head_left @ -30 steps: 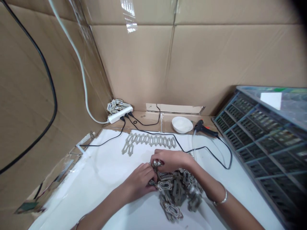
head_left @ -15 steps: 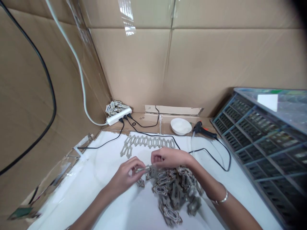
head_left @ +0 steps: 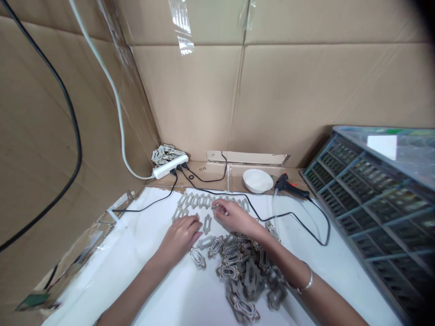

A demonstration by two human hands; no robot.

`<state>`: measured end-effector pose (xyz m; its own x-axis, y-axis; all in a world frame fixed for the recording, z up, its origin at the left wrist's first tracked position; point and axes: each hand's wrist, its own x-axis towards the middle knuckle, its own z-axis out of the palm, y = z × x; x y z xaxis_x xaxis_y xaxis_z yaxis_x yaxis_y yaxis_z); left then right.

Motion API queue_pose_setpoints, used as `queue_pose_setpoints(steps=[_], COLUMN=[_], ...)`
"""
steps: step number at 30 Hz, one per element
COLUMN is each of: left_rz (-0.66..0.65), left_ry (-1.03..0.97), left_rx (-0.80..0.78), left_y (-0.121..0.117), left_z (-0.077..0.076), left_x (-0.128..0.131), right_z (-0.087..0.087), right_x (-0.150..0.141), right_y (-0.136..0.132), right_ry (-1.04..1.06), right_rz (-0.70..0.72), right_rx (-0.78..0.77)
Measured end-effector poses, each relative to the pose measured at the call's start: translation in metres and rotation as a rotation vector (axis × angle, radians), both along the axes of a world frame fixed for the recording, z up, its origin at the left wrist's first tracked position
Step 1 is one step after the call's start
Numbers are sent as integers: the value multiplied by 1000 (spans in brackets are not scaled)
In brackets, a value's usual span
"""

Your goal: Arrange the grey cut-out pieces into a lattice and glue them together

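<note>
A pile of flat grey-brown ornate cut-out pieces (head_left: 243,271) lies on the white sheet (head_left: 142,253) in front of me. A neat row of the same pieces (head_left: 200,199) runs along the sheet's far side. My left hand (head_left: 181,232) is curled just below that row, its fingertips on a single piece (head_left: 206,223) that lies between my two hands. My right hand (head_left: 233,216) reaches to the row, thumb and fingers pinched on a small piece at its tips. Two loose pieces (head_left: 207,246) lie near my left wrist.
A black glue gun (head_left: 288,185) and its cable (head_left: 306,222) lie at the back right beside a white bowl (head_left: 258,180). A white power strip (head_left: 169,166) sits at the back left corner. Cardboard walls (head_left: 272,99) enclose the area; a dark compartment rack (head_left: 370,208) stands on the right.
Both hands have left the pile and moved away from me toward the row. The piece that they held together now lies on the sheet between them.
</note>
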<state>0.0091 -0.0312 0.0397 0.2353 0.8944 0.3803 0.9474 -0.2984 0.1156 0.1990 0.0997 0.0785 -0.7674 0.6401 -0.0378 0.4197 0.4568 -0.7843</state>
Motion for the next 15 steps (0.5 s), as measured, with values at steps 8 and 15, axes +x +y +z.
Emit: queue_pose_setpoints(steps=[8,15], left_rz=[63,61], left_ry=[-45,-10], left_rx=[-34,-35], left_y=[-8,-6], left_z=[9,1], left_x=[-7,-11], right_z=[19,6], right_x=[0,-6], right_y=[-21,-31], right_ry=[-206,-283], right_rz=[306,322], right_rx=[211,290])
